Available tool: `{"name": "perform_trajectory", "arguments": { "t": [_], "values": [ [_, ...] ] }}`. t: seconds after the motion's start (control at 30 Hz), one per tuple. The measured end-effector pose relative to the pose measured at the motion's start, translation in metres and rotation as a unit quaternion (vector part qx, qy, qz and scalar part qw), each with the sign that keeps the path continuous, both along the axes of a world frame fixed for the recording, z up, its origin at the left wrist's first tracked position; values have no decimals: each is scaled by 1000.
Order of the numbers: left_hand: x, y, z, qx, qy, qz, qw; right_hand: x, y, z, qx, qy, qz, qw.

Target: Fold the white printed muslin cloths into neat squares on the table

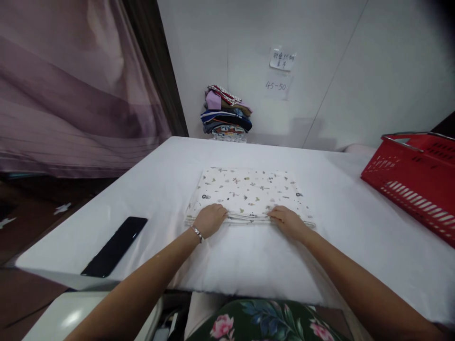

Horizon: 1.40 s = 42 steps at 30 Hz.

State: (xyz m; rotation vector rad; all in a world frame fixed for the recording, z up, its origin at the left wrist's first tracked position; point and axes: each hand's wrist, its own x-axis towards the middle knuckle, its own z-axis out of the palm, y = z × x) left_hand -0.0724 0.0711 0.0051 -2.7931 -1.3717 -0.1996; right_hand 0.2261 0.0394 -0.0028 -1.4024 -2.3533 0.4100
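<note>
A folded white cloth with small printed figures [249, 192] lies flat in the middle of the white-covered table [348, 222]. My left hand [209, 219] grips its near edge at the left, fingers curled over the layers. My right hand [286, 220] holds the same near edge at the right, fingers closed on the fabric. A thin bracelet circles my left wrist.
A black phone [115, 246] lies near the table's left front corner. A red plastic basket [415, 177] stands at the right. A stack of folded coloured clothes [226, 113] sits at the far edge against the white wall. A pink curtain [71, 85] hangs at left.
</note>
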Motion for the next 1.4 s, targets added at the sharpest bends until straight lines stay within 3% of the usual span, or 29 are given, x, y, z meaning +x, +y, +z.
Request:
{"name": "perform_trajectory", "arguments": {
  "t": [0.3, 0.57, 0.83, 1.1, 1.4],
  "values": [
    [-1, -10, -3, 35, 14, -32, 999, -1, 3, -2, -4, 17, -18, 1000],
    [1, -8, 4, 39, 13, -33, 999, 1, -3, -9, 56, -26, 8, 998],
    [0, -16, -6, 59, 35, -53, 996, -4, -7, -12, 104, -54, 23, 993],
    [-5, -20, -5, 45, -7, -73, 996, -1, -14, -14, 120, -70, 36, 990],
    [-2, -18, -2, 37, 34, -42, 998, 4, -13, -15, 129, -82, 63, 986]
  ]
}}
